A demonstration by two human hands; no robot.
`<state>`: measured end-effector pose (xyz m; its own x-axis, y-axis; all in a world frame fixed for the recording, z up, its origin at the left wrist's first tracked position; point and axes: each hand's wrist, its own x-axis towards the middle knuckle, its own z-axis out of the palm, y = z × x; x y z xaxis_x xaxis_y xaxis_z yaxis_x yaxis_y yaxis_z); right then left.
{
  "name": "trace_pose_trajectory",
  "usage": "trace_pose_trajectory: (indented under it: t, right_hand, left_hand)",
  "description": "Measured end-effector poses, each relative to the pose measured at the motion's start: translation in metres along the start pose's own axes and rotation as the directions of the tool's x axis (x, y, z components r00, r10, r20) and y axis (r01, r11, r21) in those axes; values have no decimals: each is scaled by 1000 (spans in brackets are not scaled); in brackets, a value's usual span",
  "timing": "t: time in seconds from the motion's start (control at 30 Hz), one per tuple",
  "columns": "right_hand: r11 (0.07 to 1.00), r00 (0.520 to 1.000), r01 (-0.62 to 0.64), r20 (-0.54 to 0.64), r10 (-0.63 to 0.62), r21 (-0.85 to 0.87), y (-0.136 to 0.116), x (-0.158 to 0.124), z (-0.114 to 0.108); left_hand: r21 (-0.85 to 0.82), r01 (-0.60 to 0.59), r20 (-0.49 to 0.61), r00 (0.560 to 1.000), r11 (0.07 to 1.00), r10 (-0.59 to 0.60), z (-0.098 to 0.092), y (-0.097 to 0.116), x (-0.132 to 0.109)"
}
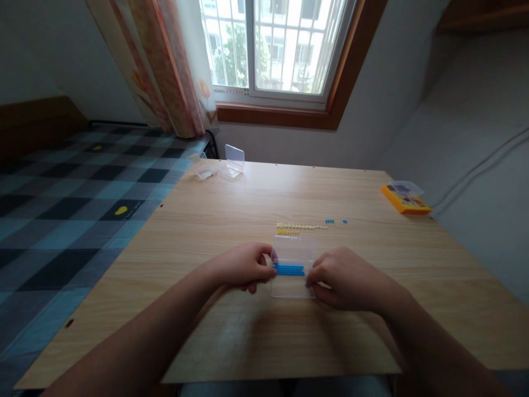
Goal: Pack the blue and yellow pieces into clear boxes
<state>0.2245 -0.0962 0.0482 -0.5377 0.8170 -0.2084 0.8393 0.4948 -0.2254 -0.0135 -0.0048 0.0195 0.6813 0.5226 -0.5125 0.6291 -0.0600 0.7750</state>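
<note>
A clear plastic box (291, 288) with its lid lies on the table in front of me. Several blue strips (289, 269) lie side by side across it. At the box's left edge is my left hand (248, 266), thumb and fingers closed on the rim near the strips' ends. My right hand (341, 277) is at the right side, fingertips pinched together by the box's edge; a speck of blue shows beneath them, too small to name. Just beyond the box, small yellow pieces (288, 232) and a longer row of cream pieces (301, 226) are lined up.
Small blue pieces (329, 221) lie past the rows to the right. Two open clear boxes (233, 170) stand at the far left of the wooden table (215, 331). An orange box (405, 201) with a clear lid on it sits near the right edge. A checkered bed (74, 220) adjoins the left.
</note>
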Motion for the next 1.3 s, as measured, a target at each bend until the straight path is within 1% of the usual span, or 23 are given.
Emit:
trace_pose_trajectory:
  t: [0.27, 0.4, 0.63, 0.9, 1.3]
  right_hand:
    - [995, 995, -94, -13, 94, -43, -2, 3, -2]
    - [991, 991, -125, -45, 123, -40, 0, 3, 2]
    - [981, 981, -177, -92, 169, -85, 0, 6, 5]
    - [988, 986, -153, -73, 151, -30, 4, 5, 5]
    - [993, 989, -113, -88, 115, 26, 6, 6, 4]
  left_hand:
    - [27, -32, 12, 999, 999, 31, -2, -3, 1]
    - [55, -46, 11, 999, 997, 46, -1, -2, 1]
    - [72, -68, 0, 998, 995, 68, -1, 0, -1]
    - [65, -65, -6, 998, 996, 66, 0, -2, 0]
    - [78, -62, -23, 998, 995, 64, 0, -2, 0]
